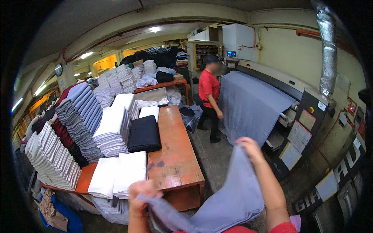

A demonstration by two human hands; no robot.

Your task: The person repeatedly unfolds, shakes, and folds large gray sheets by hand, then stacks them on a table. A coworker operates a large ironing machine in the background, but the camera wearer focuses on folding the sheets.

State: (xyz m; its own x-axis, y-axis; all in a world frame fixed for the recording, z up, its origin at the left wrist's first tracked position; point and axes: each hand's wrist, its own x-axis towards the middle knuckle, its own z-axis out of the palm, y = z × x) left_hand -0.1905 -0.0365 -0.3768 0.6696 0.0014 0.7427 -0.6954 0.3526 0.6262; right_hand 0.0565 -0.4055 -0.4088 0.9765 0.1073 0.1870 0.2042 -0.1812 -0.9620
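A thin grey-blue cloth (233, 202) hangs between my two hands, sagging low in front of me. My left hand (143, 193), slightly blurred, grips one end beside the folded white linens (130, 171) at the table's near edge. Higher and to the right, my right hand (250, 149) is closed on the other upper edge. Part of the cloth drops out of sight at the bottom of the view. Beyond it, a wide sheet (256, 105) of similar colour drapes down the front of a large ironing machine (272, 73).
A co-worker (210, 87) in a red shirt stands by the machine's left end. To my left, a worn orange table (175, 155) carries tall stacks of folded white, grey and maroon linens (79, 124) and a black folded stack (144, 134). A silver duct (327, 54) rises at right.
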